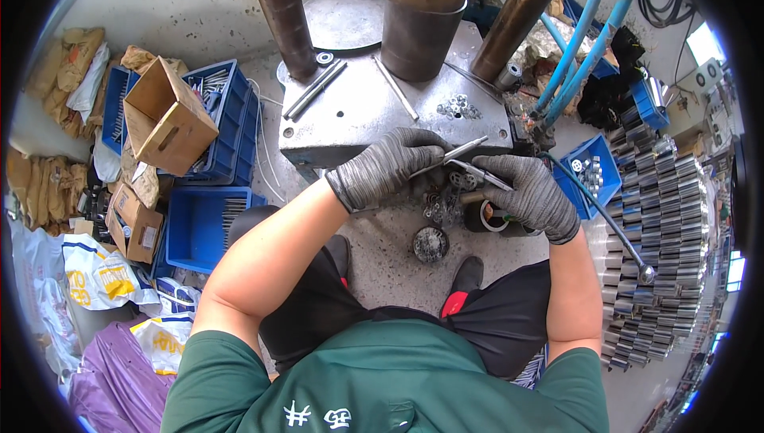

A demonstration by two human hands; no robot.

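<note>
Both my hands wear grey knit gloves and meet in front of the press table's near edge. My left hand (pixel 390 166) is closed on a slim silver metal rod (pixel 468 148), whose narrow tip points up to the right. My right hand (pixel 532 190) is closed on a second slim metal piece (pixel 484 174), its near end by the first rod; its exact kind is hard to make out. On the metal table (pixel 354 115) lie several rods (pixel 394 88) and a pile of small metal rings (pixel 459 107). A small round part (pixel 324 58) lies behind the rods at left.
A thick metal cylinder (pixel 418 43) stands between two steel columns (pixel 282 15). Blue crates (pixel 191 226) and a cardboard box (pixel 169 118) are at left. Stacked metal tubes (pixel 660 250) and a blue bin (pixel 590 178) are at right. A round container (pixel 430 244) sits on the floor below my hands.
</note>
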